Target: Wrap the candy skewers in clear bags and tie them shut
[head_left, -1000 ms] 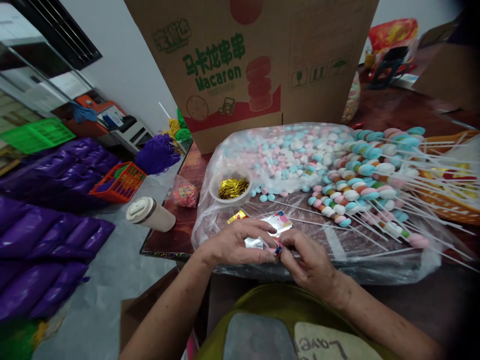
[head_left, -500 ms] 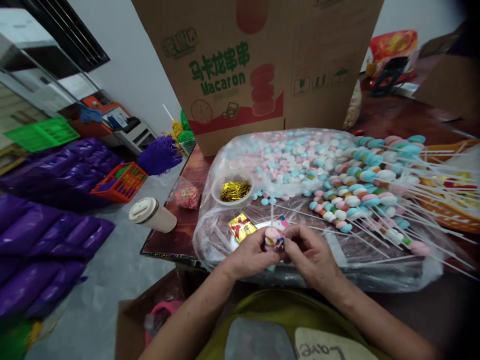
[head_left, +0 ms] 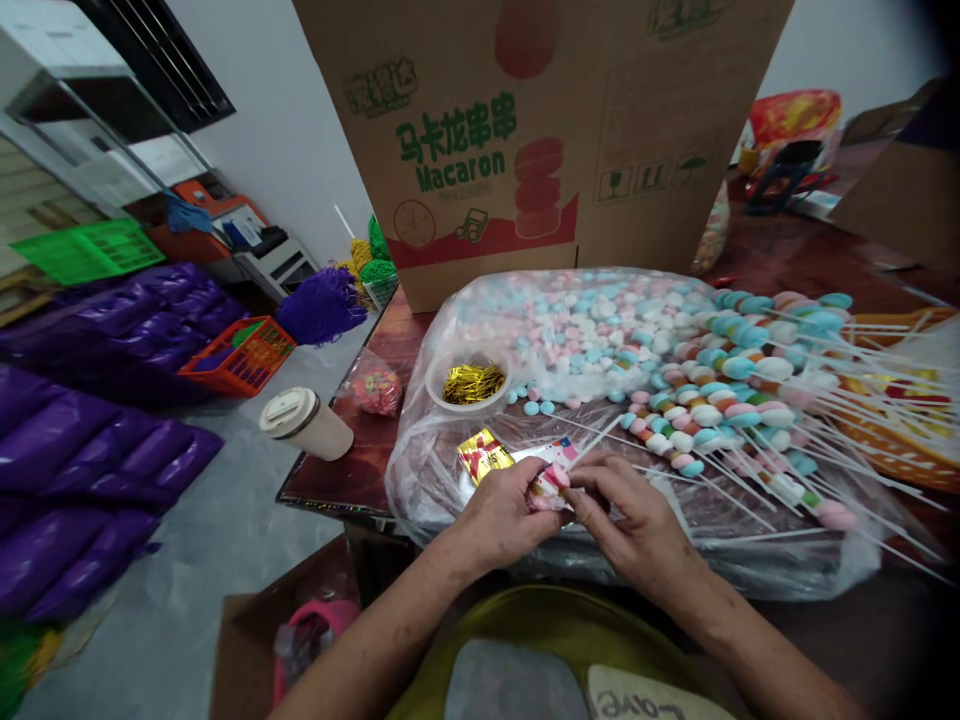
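Observation:
Between both hands is a pink marshmallow skewer (head_left: 553,480) with a white stick (head_left: 598,440) pointing up and to the right. Part of a colourful printed wrapper seems to lie around it. My left hand (head_left: 501,512) is closed around the candy from the left. At its right side, the thumb and fingers of my right hand (head_left: 637,510) pinch near the wrapper's edge; the exact hold is partly hidden. Just behind lie gold printed wrappers (head_left: 485,456) on the plastic sheet. A translucent bowl (head_left: 469,407) holds gold twist ties (head_left: 472,382).
Many marshmallow skewers (head_left: 720,395) are piled at right, sticks outward. Loose marshmallows (head_left: 592,315) fill a clear bag behind. A large cardboard box (head_left: 600,130) stands at the back. A lidded cup (head_left: 307,425) sits by the left table edge, near a bag of small candies (head_left: 376,388).
The skewer's stick has tipped from upright to slanting right. My fingers have shifted around the candy and wrapper. The whole view has moved slightly.

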`<state>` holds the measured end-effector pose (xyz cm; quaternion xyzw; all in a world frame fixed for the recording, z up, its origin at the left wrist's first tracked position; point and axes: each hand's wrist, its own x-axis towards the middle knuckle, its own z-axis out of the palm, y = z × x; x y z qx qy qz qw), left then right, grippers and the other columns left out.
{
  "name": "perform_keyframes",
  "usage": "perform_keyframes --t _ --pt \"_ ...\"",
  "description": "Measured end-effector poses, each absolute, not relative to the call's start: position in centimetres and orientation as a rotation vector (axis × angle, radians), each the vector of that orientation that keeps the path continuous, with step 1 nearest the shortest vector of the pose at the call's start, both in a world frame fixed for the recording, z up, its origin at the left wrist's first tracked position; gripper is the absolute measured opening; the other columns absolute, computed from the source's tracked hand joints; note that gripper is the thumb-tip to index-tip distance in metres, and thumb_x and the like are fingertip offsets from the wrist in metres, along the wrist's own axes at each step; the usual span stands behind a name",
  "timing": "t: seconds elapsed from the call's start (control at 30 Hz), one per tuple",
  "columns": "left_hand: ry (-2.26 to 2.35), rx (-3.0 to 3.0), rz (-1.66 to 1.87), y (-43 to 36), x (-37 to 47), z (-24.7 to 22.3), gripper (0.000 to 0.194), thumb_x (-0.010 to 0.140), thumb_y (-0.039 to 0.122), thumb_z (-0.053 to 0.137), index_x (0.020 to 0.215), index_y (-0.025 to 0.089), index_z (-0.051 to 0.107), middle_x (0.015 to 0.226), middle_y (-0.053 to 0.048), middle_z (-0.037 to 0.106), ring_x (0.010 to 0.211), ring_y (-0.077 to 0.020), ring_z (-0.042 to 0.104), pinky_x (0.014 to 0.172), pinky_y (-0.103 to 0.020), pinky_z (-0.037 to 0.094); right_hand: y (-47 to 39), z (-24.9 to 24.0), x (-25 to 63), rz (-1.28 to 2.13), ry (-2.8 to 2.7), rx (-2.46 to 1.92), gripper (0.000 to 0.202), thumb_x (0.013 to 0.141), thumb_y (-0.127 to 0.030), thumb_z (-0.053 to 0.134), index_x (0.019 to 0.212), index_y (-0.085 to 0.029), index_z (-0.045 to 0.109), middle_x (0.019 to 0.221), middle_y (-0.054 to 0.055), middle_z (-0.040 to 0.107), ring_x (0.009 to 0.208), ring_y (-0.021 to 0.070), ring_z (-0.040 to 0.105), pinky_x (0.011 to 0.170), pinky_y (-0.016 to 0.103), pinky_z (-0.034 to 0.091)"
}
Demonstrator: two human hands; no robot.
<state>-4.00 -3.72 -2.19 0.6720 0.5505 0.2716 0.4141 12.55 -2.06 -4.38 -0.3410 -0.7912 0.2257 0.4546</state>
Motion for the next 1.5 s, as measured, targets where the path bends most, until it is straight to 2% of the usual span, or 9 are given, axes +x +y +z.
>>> perform_keyframes --t 0.2,0.37,0.5,0.63,0.8,1.1,1.2,1.37,1.5 --pt "1.207 1.388 0.735 -3.6 -3.7 -2.4 0.031 0.069 0.034 0.066 0.087 0.013 0.053 0.067 0.004 0.046 0.056 -0.0061 0.04 0.051 -0.017 0.035 -2.1 -4.4 13.4 0.53 -2.039 -0.765 0.012 0.083 -0.01 0.048 0.088 -0.019 0.054 0.084 0.006 0.054 0.079 0.0164 0.054 0.065 0.028 0.047" --pt "1.085 1.105 0.598 -3.8 -3.4 -3.1 0.054 0.062 0.041 0.07 0.102 0.017 0.044 0.063 0.006 0.049 0.042 -0.0055 0.044 0.042 -0.019 0.038 -2.5 -5.1 13.5 0.149 -2.185 -0.666 0.014 0.079 -0.006 0.046 0.085 -0.016 0.052 0.083 0.009 0.055 0.077 0.0206 0.051 0.066 0.036 0.044" --pt "0.917 1.16 0.496 -4.0 -3.2 -3.5 0.035 0.068 0.042 0.062 0.085 0.016 0.047 0.06 0.006 0.045 0.045 -0.0066 0.045 0.047 -0.021 0.04 -2.8 -4.8 13.3 0.245 -2.162 -0.583 0.015 0.079 -0.006 0.045 0.087 -0.018 0.049 0.085 0.008 0.053 0.08 0.0193 0.051 0.068 0.034 0.044" --pt "1.276 1.543 0.662 -3.8 -3.0 -3.3 0.019 0.073 0.032 0.058 0.08 0.016 0.05 0.068 0.003 0.048 0.061 -0.0096 0.046 0.058 -0.022 0.04 -2.7 -4.4 12.9 0.556 -1.849 -0.803 0.011 0.083 -0.009 0.043 0.081 -0.019 0.046 0.08 0.004 0.05 0.078 0.0168 0.05 0.068 0.031 0.044" --pt "1.496 1.797 0.542 -3.6 -3.1 -2.9 0.022 0.076 0.036 0.057 0.089 0.018 0.055 0.076 0.0 0.059 0.069 -0.0145 0.052 0.062 -0.024 0.041 -2.5 -4.2 13.6 0.705 -1.589 -0.936 0.007 0.086 -0.017 0.046 0.08 -0.02 0.048 0.08 0.004 0.05 0.074 0.0154 0.05 0.062 0.028 0.043" --pt "1.884 2.389 0.341 -4.2 -2.1 -2.3 0.025 0.083 0.026 0.047 0.105 0.016 0.053 0.081 -0.006 0.064 0.075 -0.0234 0.061 0.06 -0.03 0.042 -2.5 -4.2 12.8 0.282 -1.831 -0.984 0.005 0.083 -0.017 0.052 0.085 -0.02 0.054 0.078 0.005 0.056 0.073 0.0168 0.054 0.061 0.029 0.045" --pt "1.983 2.61 0.282 -4.1 -2.2 -2.6 0.031 0.085 0.024 0.045 0.114 0.015 0.051 0.075 -0.006 0.062 0.068 -0.0235 0.06 0.056 -0.031 0.041 -2.7 -4.6 12.5 0.297 -1.86 -1.01 0.006 0.084 -0.015 0.05 0.081 -0.02 0.052 0.074 0.004 0.054 0.07 0.0161 0.053 0.06 0.028 0.046" --pt "1.986 2.644 0.269 -4.1 -2.6 -3.2 0.027 0.084 0.021 0.044 0.108 0.016 0.054 0.07 -0.006 0.061 0.066 -0.0209 0.059 0.056 -0.029 0.04 -3.1 -5.7 12.8 0.058 -2.042 -0.924 0.012 0.082 -0.009 0.046 0.086 -0.017 0.054 0.086 0.011 0.059 0.08 0.0205 0.056 0.069 0.033 0.047" --pt "1.874 2.494 0.268 -4.2 -2.4 -3.2 0.028 0.082 0.03 0.049 0.107 0.018 0.051 0.078 -0.005 0.063 0.072 -0.0207 0.06 0.059 -0.028 0.041 -3.1 -5.7 13.2 0.308 -1.949 -0.96 0.009 0.084 -0.013 0.044 0.083 -0.019 0.05 0.083 0.008 0.058 0.079 0.0181 0.056 0.068 0.03 0.047"
